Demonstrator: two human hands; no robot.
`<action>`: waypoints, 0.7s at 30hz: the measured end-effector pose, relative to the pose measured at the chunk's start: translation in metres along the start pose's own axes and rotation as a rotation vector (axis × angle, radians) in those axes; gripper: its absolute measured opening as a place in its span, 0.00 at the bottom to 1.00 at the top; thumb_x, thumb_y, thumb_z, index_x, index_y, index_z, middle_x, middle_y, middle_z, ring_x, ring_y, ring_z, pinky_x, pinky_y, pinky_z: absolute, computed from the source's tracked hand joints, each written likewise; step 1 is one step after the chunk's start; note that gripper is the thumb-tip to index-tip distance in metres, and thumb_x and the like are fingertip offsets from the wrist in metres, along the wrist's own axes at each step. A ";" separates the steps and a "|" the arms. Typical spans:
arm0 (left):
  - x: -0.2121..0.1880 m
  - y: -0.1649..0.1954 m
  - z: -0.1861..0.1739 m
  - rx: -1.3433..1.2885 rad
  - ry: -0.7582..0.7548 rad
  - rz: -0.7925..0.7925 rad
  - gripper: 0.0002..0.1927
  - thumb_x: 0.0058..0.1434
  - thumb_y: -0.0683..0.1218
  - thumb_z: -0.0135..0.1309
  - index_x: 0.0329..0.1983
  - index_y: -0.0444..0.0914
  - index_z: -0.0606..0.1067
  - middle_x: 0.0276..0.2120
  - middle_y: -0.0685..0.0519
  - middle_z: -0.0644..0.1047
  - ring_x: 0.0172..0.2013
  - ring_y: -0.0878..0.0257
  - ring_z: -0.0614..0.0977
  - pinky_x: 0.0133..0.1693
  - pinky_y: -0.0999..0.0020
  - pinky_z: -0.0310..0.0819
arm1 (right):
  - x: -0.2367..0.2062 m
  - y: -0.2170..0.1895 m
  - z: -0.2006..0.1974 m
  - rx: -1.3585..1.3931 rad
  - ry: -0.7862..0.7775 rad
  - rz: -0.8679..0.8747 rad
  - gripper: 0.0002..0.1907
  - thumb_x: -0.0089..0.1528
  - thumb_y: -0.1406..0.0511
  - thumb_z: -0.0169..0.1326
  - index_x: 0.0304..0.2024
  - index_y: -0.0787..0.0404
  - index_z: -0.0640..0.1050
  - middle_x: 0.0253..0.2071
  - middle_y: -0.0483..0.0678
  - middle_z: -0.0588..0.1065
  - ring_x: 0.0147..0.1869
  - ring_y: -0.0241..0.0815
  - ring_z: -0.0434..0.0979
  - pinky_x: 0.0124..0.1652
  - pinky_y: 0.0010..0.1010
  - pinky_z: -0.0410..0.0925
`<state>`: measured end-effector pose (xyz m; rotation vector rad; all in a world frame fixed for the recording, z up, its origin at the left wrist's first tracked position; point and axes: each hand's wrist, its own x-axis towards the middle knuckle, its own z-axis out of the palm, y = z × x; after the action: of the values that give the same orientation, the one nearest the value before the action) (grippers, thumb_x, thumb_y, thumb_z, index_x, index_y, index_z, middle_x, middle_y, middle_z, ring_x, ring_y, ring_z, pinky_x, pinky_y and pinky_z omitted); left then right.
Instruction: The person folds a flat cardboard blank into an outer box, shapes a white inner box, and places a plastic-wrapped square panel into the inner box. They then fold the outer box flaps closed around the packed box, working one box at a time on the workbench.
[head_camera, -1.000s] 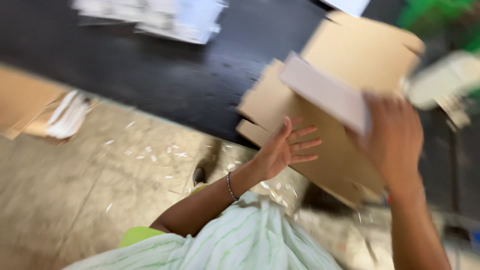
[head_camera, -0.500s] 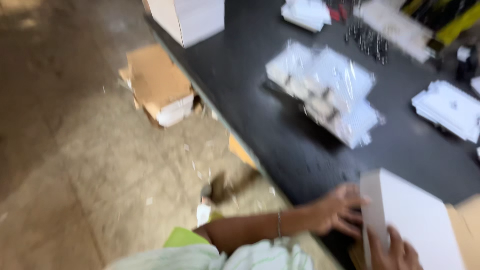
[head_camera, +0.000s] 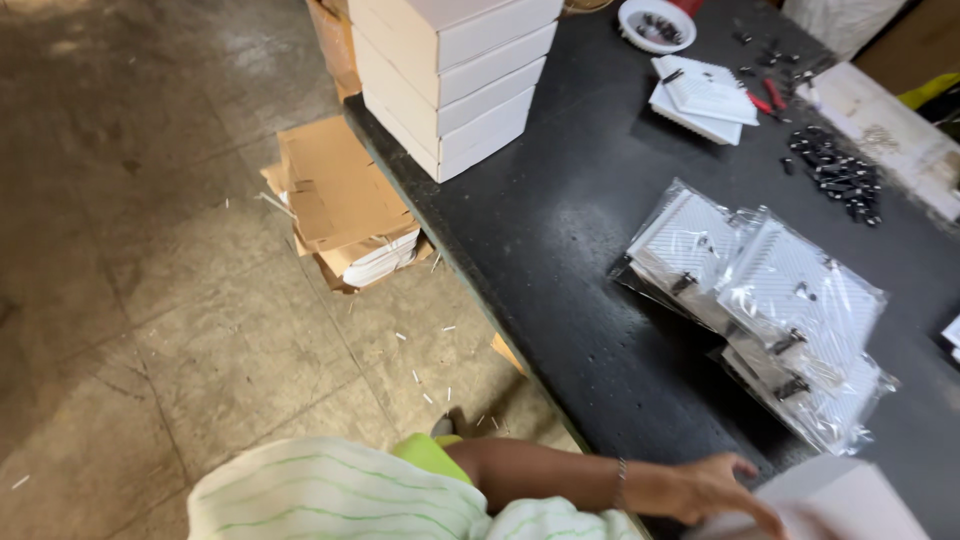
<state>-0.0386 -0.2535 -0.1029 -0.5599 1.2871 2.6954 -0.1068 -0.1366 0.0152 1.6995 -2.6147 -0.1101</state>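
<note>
My left hand (head_camera: 712, 488) reaches in from the bottom edge with a thin bracelet on the wrist. Its fingers are spread and lie against the left edge of a flat white box (head_camera: 850, 500), which shows only partly at the bottom right corner. Hand and box are both over the near edge of the black table (head_camera: 560, 250). My right hand is out of the picture. My green-striped sleeve (head_camera: 330, 495) fills the bottom middle.
Clear plastic bags of white ribbed parts (head_camera: 765, 295) lie just beyond the hand. A stack of white boxes (head_camera: 450, 80) stands at the table's far left corner. Small black parts (head_camera: 835, 175), a white bowl (head_camera: 657, 22) and flat white pieces (head_camera: 705, 95) sit further back. Cardboard (head_camera: 340, 195) lies on the floor.
The view has swung up and left across the table. The brown cardboard sheets and my right hand holding the white box have dropped out of sight; my left hand stays at the box's edge.
</note>
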 end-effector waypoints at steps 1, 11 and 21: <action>-0.017 0.012 -0.015 0.091 0.059 0.069 0.57 0.47 0.46 0.73 0.77 0.31 0.55 0.57 0.35 0.70 0.47 0.49 0.77 0.46 0.51 0.79 | 0.005 -0.001 -0.003 0.046 -0.019 0.020 0.33 0.59 0.56 0.53 0.67 0.51 0.67 0.65 0.50 0.70 0.63 0.47 0.71 0.54 0.41 0.68; -0.256 0.195 -0.138 -0.412 0.335 1.024 0.51 0.56 0.36 0.65 0.80 0.40 0.54 0.47 0.41 0.77 0.47 0.54 0.81 0.50 0.58 0.80 | 0.133 -0.036 -0.110 1.108 0.229 -0.027 0.33 0.67 0.62 0.51 0.74 0.56 0.60 0.70 0.51 0.65 0.70 0.46 0.68 0.59 0.42 0.67; -0.363 0.331 -0.221 0.223 1.165 1.394 0.46 0.62 0.50 0.63 0.79 0.44 0.53 0.68 0.38 0.58 0.61 0.51 0.74 0.46 0.62 0.84 | 0.353 -0.273 -0.164 2.015 0.099 -0.572 0.19 0.78 0.64 0.49 0.69 0.62 0.67 0.66 0.49 0.72 0.69 0.43 0.74 0.66 0.40 0.69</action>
<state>0.2793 -0.6106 0.1455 -1.9590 3.1509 2.8678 0.0078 -0.5771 0.1526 2.1259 -1.4093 3.0990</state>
